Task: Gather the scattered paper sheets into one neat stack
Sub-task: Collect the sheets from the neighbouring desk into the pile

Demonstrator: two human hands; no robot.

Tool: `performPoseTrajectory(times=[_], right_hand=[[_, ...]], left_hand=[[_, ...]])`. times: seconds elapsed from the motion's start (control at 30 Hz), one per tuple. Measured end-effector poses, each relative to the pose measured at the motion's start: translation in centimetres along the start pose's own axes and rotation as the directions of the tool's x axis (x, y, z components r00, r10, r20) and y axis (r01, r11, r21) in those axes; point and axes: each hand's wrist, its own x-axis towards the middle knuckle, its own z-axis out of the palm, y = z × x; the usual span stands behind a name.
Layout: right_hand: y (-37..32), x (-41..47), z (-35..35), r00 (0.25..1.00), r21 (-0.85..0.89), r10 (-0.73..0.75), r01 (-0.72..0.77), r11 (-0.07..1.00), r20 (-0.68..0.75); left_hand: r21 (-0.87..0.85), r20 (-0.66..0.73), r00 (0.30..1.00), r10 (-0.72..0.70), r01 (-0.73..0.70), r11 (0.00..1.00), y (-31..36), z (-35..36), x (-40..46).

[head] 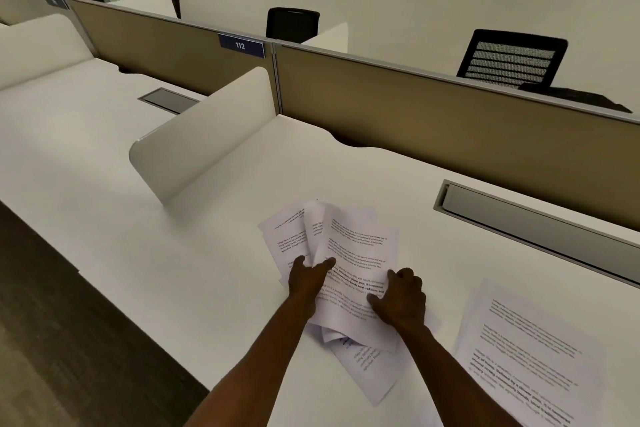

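Both hands worked one loose, fanned pile of white printed paper sheets (349,260) lying mid-desk on the long white desk (121,166). Left hand (308,279) pinched the pile's left edge, thumb on top, buckling the upper sheets into a ridge, likely to drag them rightward under the top page. Right hand (400,300) lay knuckles-up on the pile's right side, fingers curled at the edge; whether it gripped or just pressed couldn't be told. It probably acted as the stop to square against. Hands sat apart, pile between them. One skewed sheet (372,371) poked out toward the near desk edge, partly under the pile. Separate white printed sheets (530,350) lay well right, not touching, uncollected. Task roughly midway, judging by that. Grey cable tray (540,218) stayed clear behind.
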Motion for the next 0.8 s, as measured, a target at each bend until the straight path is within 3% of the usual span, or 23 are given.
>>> performPoseTrajectory(times=[0.1, 0.2, 0.33, 0.4, 0.5, 0.57, 0.63, 0.7, 0.73, 0.8], right_hand=[[0.3, 0.0, 0.0, 1.0, 0.014, -0.003, 0.003, 1.0, -0.002], [0.8, 0.0, 0.0, 1.0, 0.051, -0.018, 0.017, 0.999, 0.012], [1.7, -0.2, -0.2, 1.0, 0.239, -0.02, 0.023, 0.971, -0.013], [2.3, -0.5, -0.5, 0.998, 0.373, 0.016, 0.007, 0.928, -0.058], [3.2, -1.1, -1.7, 0.986, 0.575, 0.156, -0.096, 0.813, -0.055], [4.1, -1.4, -2.7, 0.968, 0.704, 0.248, -0.207, 0.68, 0.045], [5.6, -2.0, -3.7, 0.95, 0.828, 0.233, -0.297, 0.476, 0.207], [6.8, -2.3, -4.4, 0.927, 0.893, 0.129, -0.375, 0.25, 0.353], [7.1, -2.7, -4.7, 0.928, 0.902, 0.103, -0.372, 0.221, 0.357], [7.6, -3.4, -5.1, 0.948, 0.887, 0.131, -0.318, 0.335, 0.291]], left_hand=[[-0.129, 0.092, 0.994, -0.066, 0.077, 0.989, 0.6, 0.2, 0.1], [-0.004, 0.216, 0.976, -0.034, 0.035, 0.999, 0.9, 0.3, -0.3], [0.258, 0.329, 0.942, 0.07, -0.161, 0.953, 1.3, 0.8, -1.2], [0.214, 0.411, 0.906, 0.102, -0.204, 0.955, 1.5, 1.1, -1.8], [0.007, 0.527, 0.848, 0.058, -0.073, 0.997, 2.2, 1.2, -2.9], [-0.112, 0.617, 0.785, 0.058, 0.015, 0.994, 2.2, 1.0, -3.1], [-0.133, 0.67, 0.74, 0.054, 0.048, 0.99, 1.4, 0.9, -3.8], [-0.051, 0.611, 0.791, 0.029, 0.003, 0.999, 0.4, 0.9, -4.1], [-0.004, 0.558, 0.829, 0.032, -0.036, 0.999, -0.2, 0.9, -4.2], [0.059, 0.488, 0.871, 0.062, -0.104, 0.993, -1.5, 0.7, -4.3]])
